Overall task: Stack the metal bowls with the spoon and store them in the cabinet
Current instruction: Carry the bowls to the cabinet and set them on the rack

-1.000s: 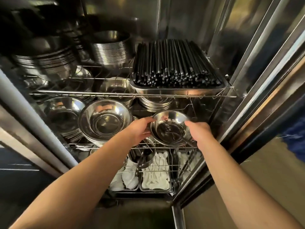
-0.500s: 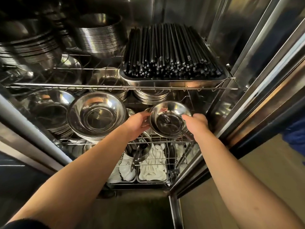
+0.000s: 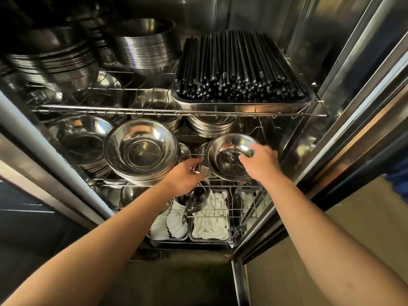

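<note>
The small stack of metal bowls (image 3: 223,171) sits at the right end of the middle wire shelf (image 3: 136,185) in the open steel cabinet. A metal spoon (image 3: 229,159) lies inside the top bowl. My right hand (image 3: 262,164) is on the bowl's right rim, thumb inside and fingers spread over the edge. My left hand (image 3: 184,176) is at the bowl's lower left edge by the shelf rail, fingers curled. Whether it grips the bowl is unclear.
A stack of larger steel bowls (image 3: 141,151) stands just left of the small stack. Above it, a tray of black chopsticks (image 3: 240,71) fills the top shelf's right side, with plate stacks (image 3: 145,47) to the left. White spoons in trays (image 3: 209,219) lie below. The cabinet door frame (image 3: 331,133) stands at right.
The bowls with the spoon moved deeper onto the middle shelf. My left hand slid from the left rim down to the lower edge. My right fingers spread over the right rim.
</note>
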`<action>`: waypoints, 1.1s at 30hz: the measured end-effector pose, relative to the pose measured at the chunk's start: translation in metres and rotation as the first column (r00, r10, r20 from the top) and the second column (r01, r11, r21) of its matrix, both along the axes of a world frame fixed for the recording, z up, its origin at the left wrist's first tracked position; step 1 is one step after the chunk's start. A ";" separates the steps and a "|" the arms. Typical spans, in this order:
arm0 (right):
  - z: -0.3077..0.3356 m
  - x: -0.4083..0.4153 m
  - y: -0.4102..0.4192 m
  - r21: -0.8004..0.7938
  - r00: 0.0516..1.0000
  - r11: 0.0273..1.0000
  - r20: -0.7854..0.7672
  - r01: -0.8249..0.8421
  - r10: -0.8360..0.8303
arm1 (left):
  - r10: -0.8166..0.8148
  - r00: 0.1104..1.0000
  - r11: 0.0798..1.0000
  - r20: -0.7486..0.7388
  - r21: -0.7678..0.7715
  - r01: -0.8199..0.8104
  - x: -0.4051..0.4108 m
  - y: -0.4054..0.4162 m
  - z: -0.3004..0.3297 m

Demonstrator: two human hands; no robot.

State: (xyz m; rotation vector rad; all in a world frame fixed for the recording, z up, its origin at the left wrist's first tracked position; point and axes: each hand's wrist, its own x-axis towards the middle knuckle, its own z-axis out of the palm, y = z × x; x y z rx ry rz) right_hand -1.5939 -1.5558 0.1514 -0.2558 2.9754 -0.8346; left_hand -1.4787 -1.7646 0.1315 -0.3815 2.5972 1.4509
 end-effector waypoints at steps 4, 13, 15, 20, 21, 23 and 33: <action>-0.001 0.008 -0.002 0.157 0.990 0.982 -0.077 -0.107 0.120 | -0.108 0.992 0.917 -0.064 -0.393 0.075 0.029 -0.007 -0.016; 0.000 0.022 -0.006 0.392 0.990 0.914 -0.045 -0.103 0.131 | -0.115 0.993 0.594 0.017 -0.800 0.082 0.076 -0.026 -0.052; 0.000 0.025 -0.008 0.430 0.991 0.898 -0.041 -0.095 0.124 | -0.090 0.995 0.555 0.041 -0.828 0.085 0.081 -0.024 -0.056; 0.001 0.031 -0.006 0.418 0.991 0.904 -0.047 -0.096 0.127 | -0.042 0.997 0.548 0.065 -0.833 0.077 0.082 -0.015 -0.057; 0.002 0.033 -0.006 0.410 0.990 0.906 -0.047 -0.105 0.136 | -0.042 0.997 0.546 0.063 -0.835 0.076 0.081 -0.015 -0.057; 0.005 0.039 -0.004 0.389 0.988 0.913 -0.043 -0.122 0.151 | -0.041 0.997 0.535 0.066 -0.841 0.078 0.082 -0.015 -0.058; 0.025 0.094 0.014 -0.140 0.940 0.932 0.024 -0.333 0.340 | -0.051 0.997 0.530 0.063 -0.844 0.080 0.083 -0.018 -0.064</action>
